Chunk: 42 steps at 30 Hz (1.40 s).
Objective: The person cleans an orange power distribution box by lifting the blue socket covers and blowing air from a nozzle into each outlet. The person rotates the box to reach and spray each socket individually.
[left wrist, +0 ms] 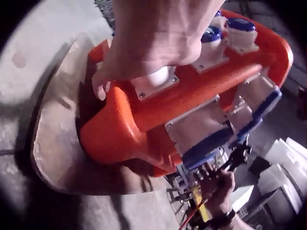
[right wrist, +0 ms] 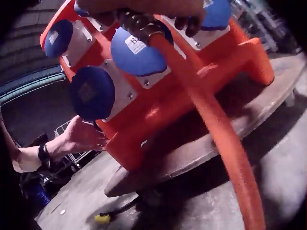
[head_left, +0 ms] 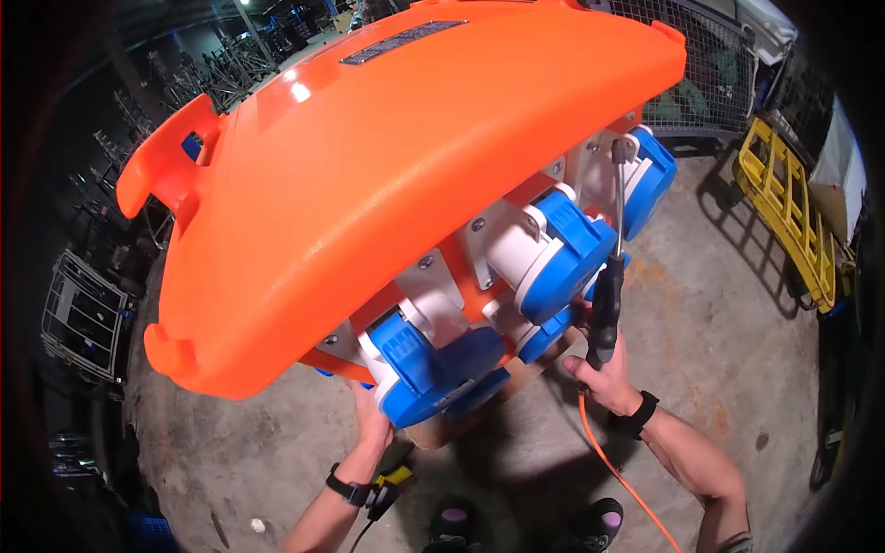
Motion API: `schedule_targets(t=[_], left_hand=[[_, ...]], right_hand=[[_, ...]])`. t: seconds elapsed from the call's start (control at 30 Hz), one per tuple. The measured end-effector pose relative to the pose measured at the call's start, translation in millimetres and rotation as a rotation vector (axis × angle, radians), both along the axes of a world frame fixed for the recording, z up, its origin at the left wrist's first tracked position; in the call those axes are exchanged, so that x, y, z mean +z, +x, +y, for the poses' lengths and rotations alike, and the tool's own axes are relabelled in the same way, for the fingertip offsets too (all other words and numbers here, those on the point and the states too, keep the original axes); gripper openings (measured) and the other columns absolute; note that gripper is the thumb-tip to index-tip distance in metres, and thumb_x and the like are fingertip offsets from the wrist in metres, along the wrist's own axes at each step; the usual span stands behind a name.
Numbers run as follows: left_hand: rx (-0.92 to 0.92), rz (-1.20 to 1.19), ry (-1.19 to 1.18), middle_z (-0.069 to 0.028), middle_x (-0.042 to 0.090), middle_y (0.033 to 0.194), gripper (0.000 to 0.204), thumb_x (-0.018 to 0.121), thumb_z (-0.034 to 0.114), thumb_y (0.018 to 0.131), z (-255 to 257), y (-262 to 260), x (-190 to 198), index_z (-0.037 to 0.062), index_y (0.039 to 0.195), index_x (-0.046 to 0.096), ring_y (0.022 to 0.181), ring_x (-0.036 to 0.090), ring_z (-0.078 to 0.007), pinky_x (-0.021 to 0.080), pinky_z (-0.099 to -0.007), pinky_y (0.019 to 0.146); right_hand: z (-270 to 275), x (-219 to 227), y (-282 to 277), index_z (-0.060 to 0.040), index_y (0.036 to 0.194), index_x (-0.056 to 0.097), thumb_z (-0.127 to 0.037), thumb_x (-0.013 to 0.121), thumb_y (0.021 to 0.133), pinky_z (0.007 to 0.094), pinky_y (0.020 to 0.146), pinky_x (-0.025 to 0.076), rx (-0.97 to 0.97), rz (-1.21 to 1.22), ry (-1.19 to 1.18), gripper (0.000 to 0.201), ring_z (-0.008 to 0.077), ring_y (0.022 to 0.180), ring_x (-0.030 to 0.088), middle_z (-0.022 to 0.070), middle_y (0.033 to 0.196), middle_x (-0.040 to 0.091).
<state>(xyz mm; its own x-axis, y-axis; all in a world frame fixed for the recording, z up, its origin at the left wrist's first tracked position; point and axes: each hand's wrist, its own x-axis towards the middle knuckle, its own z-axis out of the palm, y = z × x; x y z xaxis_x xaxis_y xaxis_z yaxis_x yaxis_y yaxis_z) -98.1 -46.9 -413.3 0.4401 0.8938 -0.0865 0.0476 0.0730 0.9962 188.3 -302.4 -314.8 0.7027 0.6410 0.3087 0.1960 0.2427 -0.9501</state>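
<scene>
A large orange power distribution box fills the middle of the head view, its side set with white sockets under blue lids. My right hand grips a black-handled air blow gun. The gun's long thin nozzle points up, its dark tip overlapping the far-right socket. An orange hose runs down from a metal coupling at that hand. My left hand holds the box's lower left corner, below the nearest blue lid; most of its fingers are hidden in the head view.
The box stands on a wooden board above a concrete floor. Nearby are a yellow metal cart frame on the right and a wire cage on the left. A black and yellow object lies on the floor by the board.
</scene>
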Motion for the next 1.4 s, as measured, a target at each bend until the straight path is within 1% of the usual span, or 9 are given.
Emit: schedule_targets(t=[0.27,0.43,0.53,0.6,0.63,0.9,1.03,1.17,1.4], left_hand=[[0.01,-0.21,-0.2,-0.009,0.053,0.131,0.048,0.059,0.012,0.096,14.1,1.5,8.8,0.008,0.139,0.039,0.118,0.054,-0.0233,0.046,-0.0382,0.1],[-0.03,-0.251,-0.35,-0.008,0.056,0.127,0.039,0.059,0.01,0.096,63.1,8.8,19.0,0.0088,0.133,0.046,0.116,0.056,-0.023,0.048,-0.0399,0.098],[-0.092,-0.249,-0.441,-0.0075,0.058,0.124,0.034,0.059,0.01,0.096,84.9,3.9,22.7,0.0092,0.129,0.05,0.115,0.057,-0.0228,0.049,-0.041,0.097],[-0.018,-0.108,-0.426,-0.0079,0.058,0.124,0.034,0.058,0.01,0.096,100.8,17.3,34.5,0.0083,0.129,0.05,0.114,0.057,-0.0232,0.05,-0.0411,0.096],[0.074,0.013,-0.397,-0.0084,0.058,0.123,0.034,0.058,0.011,0.096,109.1,24.3,41.1,0.0073,0.129,0.05,0.113,0.058,-0.0236,0.051,-0.0412,0.094],[-0.124,0.164,-0.244,-0.0076,0.055,0.129,0.044,0.059,0.024,0.097,142.7,52.0,64.2,0.0055,0.135,0.047,0.106,0.06,-0.0207,0.052,-0.0361,0.088],[0.141,0.201,0.043,-0.009,0.056,0.124,0.053,0.055,0.04,0.099,97.0,37.3,83.5,0.0007,0.133,0.044,0.099,0.059,-0.0205,0.05,-0.0361,0.085],[0.359,0.136,0.476,-0.01,0.058,0.108,0.033,0.053,0.024,0.1,33.1,15.7,123.2,0.0021,0.124,0.046,0.096,0.059,-0.0175,0.051,-0.0322,0.08],[0.05,-0.12,0.457,-0.0043,0.059,0.096,0.041,0.051,0.018,0.102,-28.5,69.1,190.3,0.002,0.135,0.034,0.087,0.054,-0.0095,0.047,-0.0264,0.079]], right_hand=[[9.9,-16.3,-9.7,-0.0004,0.142,0.035,-0.016,0.069,0.066,0.039,0.104,0.037,-0.012,0.03,0.023,0.084,0.0265,0.119,0.05,0.0143,0.132,0.052],[14.1,-5.3,-24.6,-0.0011,0.141,0.031,-0.015,0.07,0.068,0.0326,0.077,0.047,-0.011,0.039,-0.08,0.084,0.0172,0.089,0.054,0.0074,0.102,0.052],[30.1,-4.1,-28.2,-0.0025,0.133,0.035,-0.013,0.073,0.068,0.0358,0.083,0.048,-0.043,-0.2,-0.08,0.076,0.0214,0.094,0.058,0.0121,0.105,0.055],[38.5,3.9,-36.0,-0.0028,0.131,0.037,-0.007,0.073,0.066,0.0368,0.088,0.047,-0.026,-0.086,-0.073,0.074,0.0239,0.103,0.057,0.0145,0.111,0.055],[38.5,3.8,-38.2,-0.0044,0.143,0.031,-0.01,0.076,0.066,0.0379,0.103,0.037,-0.039,-0.124,-0.153,0.089,0.025,0.12,0.048,0.0126,0.128,0.051],[36.8,14.2,-46.8,-0.0034,0.137,0.037,-0.007,0.078,0.064,0.0385,0.102,0.039,0.119,0.118,-0.096,0.083,0.0275,0.12,0.05,0.0141,0.125,0.051],[-16.3,-2.6,-54.7,-0.0005,0.127,0.043,-0.009,0.078,0.061,0.0411,0.095,0.043,0.075,-0.341,-0.374,0.075,0.0397,0.111,0.049,0.0209,0.116,0.049],[-60.1,-16.2,-58.4,-0.0014,0.096,0.052,-0.016,0.075,0.057,0.0432,0.068,0.046,0.292,-0.376,-0.475,0.047,0.0388,0.075,0.054,0.0173,0.08,0.052],[-33.5,24.1,-84.8,-0.005,0.101,0.054,-0.009,0.071,0.059,0.036,0.063,0.052,0.493,-0.309,-0.425,0.045,0.0299,0.065,0.063,0.0093,0.076,0.061]])
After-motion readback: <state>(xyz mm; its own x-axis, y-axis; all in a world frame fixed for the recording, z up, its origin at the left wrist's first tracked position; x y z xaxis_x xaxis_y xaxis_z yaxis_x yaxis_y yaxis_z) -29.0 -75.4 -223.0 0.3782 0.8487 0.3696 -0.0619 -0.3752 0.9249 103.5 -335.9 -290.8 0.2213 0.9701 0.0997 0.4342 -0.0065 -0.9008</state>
